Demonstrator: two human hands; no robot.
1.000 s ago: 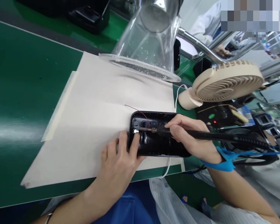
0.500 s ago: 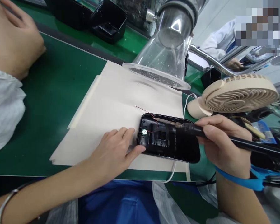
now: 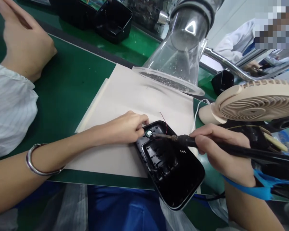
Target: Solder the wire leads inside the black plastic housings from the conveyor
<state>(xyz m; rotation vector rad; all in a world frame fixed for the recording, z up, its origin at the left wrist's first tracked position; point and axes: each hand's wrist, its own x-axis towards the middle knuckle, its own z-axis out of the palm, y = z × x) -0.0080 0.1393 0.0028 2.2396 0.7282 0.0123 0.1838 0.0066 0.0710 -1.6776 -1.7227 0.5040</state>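
A black plastic housing [image 3: 175,179] lies open side up at an angle, its lower end past the table's front edge. My left hand [image 3: 127,126] grips its upper left corner with curled fingers. Close to that hand, a small round component [image 3: 148,133] sits inside the housing, and a thin red wire [image 3: 166,123] loops over the upper rim. In my right hand [image 3: 226,150] is a soldering iron [image 3: 186,140], held like a pen. Its tip is at or just beside the round component; actual contact is too small to tell.
White paper [image 3: 106,160] covers part of the green table [image 3: 69,80]. A clear fume hood [image 3: 175,64] hangs above it. At right stands a beige fan [image 3: 255,102]. Black bins [image 3: 114,22] line the back. Another person's hand [image 3: 26,45] rests at left; a white-sleeved person is farther back.
The housing has turned clockwise, its lower end swinging toward me. My left hand has moved up to its corner, and the iron's tip has shifted to the round component.
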